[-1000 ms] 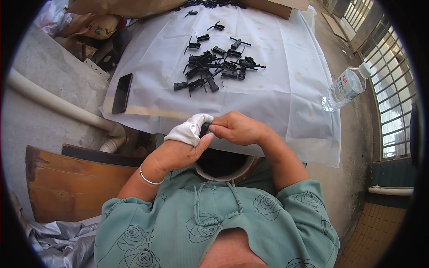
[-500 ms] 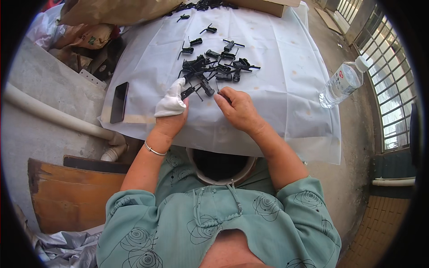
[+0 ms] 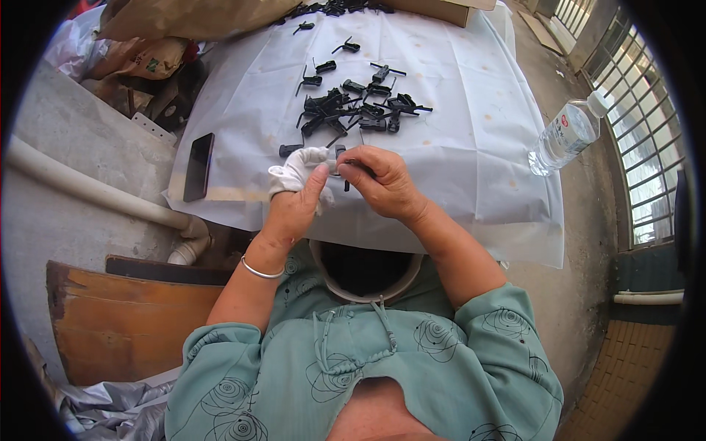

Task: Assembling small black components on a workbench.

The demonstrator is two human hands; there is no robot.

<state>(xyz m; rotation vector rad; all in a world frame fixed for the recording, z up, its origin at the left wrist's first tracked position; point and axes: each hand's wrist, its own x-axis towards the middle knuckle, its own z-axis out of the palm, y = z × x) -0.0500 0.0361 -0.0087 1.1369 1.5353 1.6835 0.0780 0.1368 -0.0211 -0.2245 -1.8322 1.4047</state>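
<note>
My left hand [image 3: 296, 180], partly covered by a white glove with the thumb bare, is closed at the near side of a pile of black plastic parts [image 3: 323, 106]. Between my two hands is a small black plastic part [image 3: 340, 150], with a dark end showing below the fingers. The bare fingers of my right hand [image 3: 381, 182] are pinched together on this part, from its right side. My left fingertips meet it from the left. The grip points are mostly hidden by the fingers. Another black part [image 3: 290, 150] lies just beyond my gloved fingers.
A white plastic sheet [image 3: 456, 176] covers the table. A phone [image 3: 198, 167] lies at the left edge and a clear water bottle [image 3: 562, 136] stands at the right. More black parts, a cardboard box [image 3: 434, 10] and a brown bag [image 3: 184, 18] are at the far end. A bucket [image 3: 365, 275] is below the near edge.
My hands have come together over the near part of the table, and the black part is now between them. The gloved left hand has turned and moved slightly right, away from the pile.
</note>
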